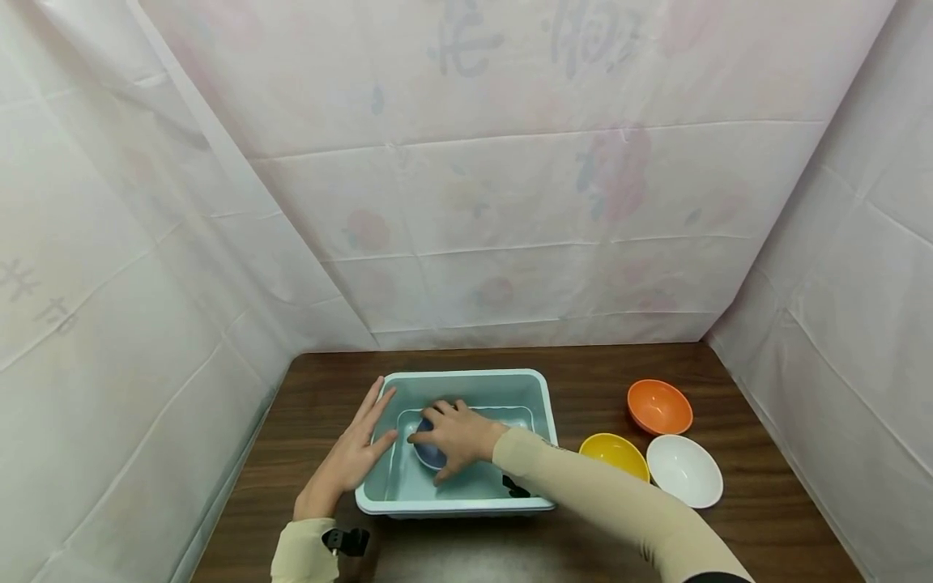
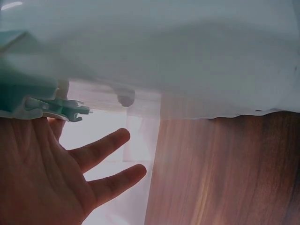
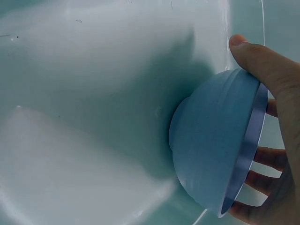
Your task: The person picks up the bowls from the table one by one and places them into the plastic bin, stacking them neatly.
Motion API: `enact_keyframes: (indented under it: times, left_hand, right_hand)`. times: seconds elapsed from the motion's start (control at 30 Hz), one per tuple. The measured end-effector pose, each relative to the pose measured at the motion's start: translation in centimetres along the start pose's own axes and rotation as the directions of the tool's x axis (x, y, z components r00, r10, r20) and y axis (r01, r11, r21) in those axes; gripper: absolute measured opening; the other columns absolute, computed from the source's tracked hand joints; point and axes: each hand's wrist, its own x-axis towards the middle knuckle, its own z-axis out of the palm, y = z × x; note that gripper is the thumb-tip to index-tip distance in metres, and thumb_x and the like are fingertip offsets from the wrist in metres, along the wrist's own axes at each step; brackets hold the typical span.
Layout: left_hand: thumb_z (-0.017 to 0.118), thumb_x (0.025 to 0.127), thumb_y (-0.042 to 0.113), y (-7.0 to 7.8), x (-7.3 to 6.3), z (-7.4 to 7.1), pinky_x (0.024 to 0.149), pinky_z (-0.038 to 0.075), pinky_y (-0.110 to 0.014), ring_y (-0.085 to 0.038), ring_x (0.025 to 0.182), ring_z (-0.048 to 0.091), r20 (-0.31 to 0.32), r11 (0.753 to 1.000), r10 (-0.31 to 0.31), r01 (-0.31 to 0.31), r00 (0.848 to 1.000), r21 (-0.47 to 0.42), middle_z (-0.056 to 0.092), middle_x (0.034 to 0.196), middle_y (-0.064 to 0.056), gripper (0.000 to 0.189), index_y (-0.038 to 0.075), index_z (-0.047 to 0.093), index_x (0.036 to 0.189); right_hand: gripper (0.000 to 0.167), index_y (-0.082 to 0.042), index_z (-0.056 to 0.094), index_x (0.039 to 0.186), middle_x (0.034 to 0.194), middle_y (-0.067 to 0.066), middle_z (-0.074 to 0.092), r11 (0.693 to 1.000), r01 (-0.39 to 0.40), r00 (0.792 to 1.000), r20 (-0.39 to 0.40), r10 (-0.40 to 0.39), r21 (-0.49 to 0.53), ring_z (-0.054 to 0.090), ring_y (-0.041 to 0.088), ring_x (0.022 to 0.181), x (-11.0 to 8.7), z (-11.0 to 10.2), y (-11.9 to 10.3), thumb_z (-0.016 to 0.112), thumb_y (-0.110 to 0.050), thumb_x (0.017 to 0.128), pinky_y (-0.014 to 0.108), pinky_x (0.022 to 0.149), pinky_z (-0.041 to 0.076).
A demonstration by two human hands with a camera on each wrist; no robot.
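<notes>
A pale green plastic basin [image 1: 466,374] stands on the table. Inside it, toward the left, is a blue bowl [image 1: 430,457] with its mouth up. My right hand [image 1: 466,437] reaches over this bowl from above and holds its rim, thumb on the near side and spread fingers across the mouth. In the right wrist view the blue bowl [image 3: 211,140] shows its outer wall and foot close to the basin floor. My left hand [image 1: 348,463] is at the basin's left rim with its fingers extended; the left wrist view shows it beside the basin's outer wall.
Right of the basin are an orange bowl [image 1: 659,407], a yellow bowl [image 1: 614,453] and a white bowl [image 1: 685,471], grouped on the brown wooden table [image 1: 583,380]. The right forearm passes in front of the yellow bowl. Pale printed sheets [image 1: 496,194] hang around the table's back and sides.
</notes>
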Motion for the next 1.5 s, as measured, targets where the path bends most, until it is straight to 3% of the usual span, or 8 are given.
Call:
enact_keyframes:
  times: [0.77,1.13,1.5]
  left_hand:
    - [0.055,0.107,0.035,-0.07,-0.04,0.08,0.111,0.034,-0.073,-0.045,0.156,0.019,0.0,1.0,0.0,0.0,1.0,-0.007,0.002,0.175,-0.007,0.069,0.013,0.025,0.165]
    - [0.054,0.107,0.035,-0.07,0.16,-0.01,0.112,0.033,-0.072,-0.044,0.156,0.02,-0.007,1.0,0.006,-0.006,1.0,0.009,0.002,0.175,-0.007,0.068,0.014,0.025,0.165]
    - [0.054,0.108,0.033,-0.25,0.02,0.08,0.111,0.035,-0.072,-0.045,0.156,0.02,-0.011,1.0,0.02,-0.02,1.0,-0.007,0.003,0.175,-0.008,0.067,0.012,0.025,0.165]
  right_hand:
    - [0.085,-0.046,0.039,0.156,0.154,0.002,0.044,0.997,0.007,1.0,-0.019,-0.008,-0.08,0.046,0.026,0.139,-0.04,0.32,-0.34,0.063,-0.081,0.082,0.048,0.1,0.052]
    - [0.097,-0.043,0.035,0.159,0.154,0.002,0.043,0.996,-0.018,1.0,-0.015,0.016,-0.085,0.045,0.024,0.138,0.15,0.37,-0.03,0.061,-0.087,0.077,0.048,0.1,0.051]
    - [0.094,-0.041,0.035,0.159,0.156,0.004,0.042,1.0,-0.016,1.0,0.0,0.016,-0.003,0.042,0.024,0.141,0.06,-0.39,0.17,0.061,-0.084,0.08,0.049,0.102,0.049]
